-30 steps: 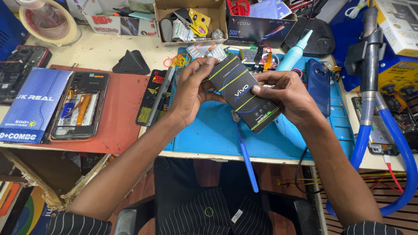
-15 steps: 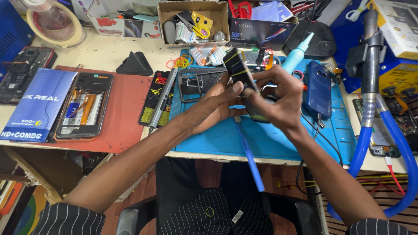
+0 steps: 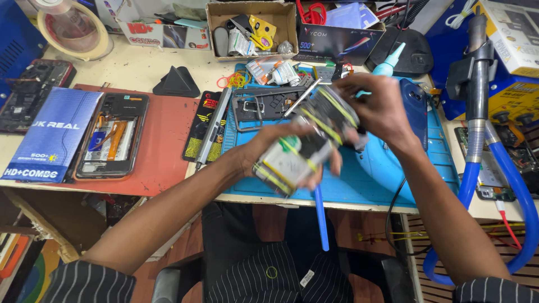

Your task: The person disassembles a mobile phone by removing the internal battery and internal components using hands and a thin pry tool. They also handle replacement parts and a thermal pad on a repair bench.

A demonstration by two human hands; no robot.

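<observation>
Both hands hold a small dark box with yellow-green stripes [image 3: 306, 140] above the blue work mat [image 3: 393, 174] — it is motion-blurred, so its parts are hard to tell apart. The left hand [image 3: 275, 148] cups the pale lower part from beneath, fingers wrapped round it. The right hand [image 3: 373, 106] grips the dark upper part, fingers curled over the top. An opened phone [image 3: 109, 140] lies well apart on the red mat [image 3: 163, 151] on the table [image 3: 135, 70].

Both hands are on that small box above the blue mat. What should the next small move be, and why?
Probably pull the two parts fully apart: the left hand grips the pale lower part of the box, and the right hand lifts its dark striped top, already skewed, above the blue mat.
</observation>
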